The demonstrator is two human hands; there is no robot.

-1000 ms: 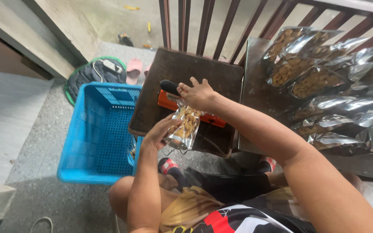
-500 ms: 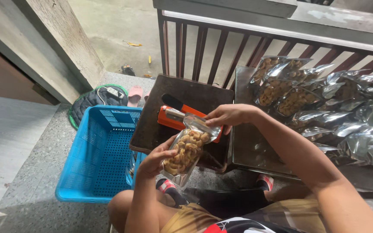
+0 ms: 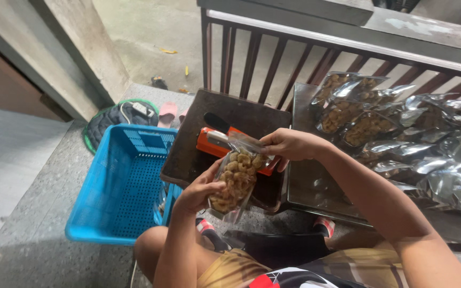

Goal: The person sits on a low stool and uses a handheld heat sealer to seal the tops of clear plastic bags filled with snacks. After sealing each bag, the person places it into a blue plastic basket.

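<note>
Both hands hold one clear plastic bag of light brown nuts (image 3: 237, 178) above my lap. My left hand (image 3: 201, 191) cups its lower side from the left. My right hand (image 3: 289, 145) pinches the bag's top edge. Just behind the bag an orange heat sealer (image 3: 214, 143) with a black handle lies on a dark wooden stool (image 3: 198, 146). A pile of similar filled clear bags (image 3: 396, 133) rests on a metal tray (image 3: 310, 186) to the right.
A blue plastic basket (image 3: 124, 186) stands at my left on the speckled stone floor (image 3: 38, 213). Beyond it lie a green-rimmed round basket (image 3: 116, 116) and pink sandals (image 3: 167, 112). A dark railing (image 3: 273, 64) runs across the back.
The bag has been lifted off the sealer and drawn toward me; both hands now hold it higher and closer. The camera view has tilted upward.
</note>
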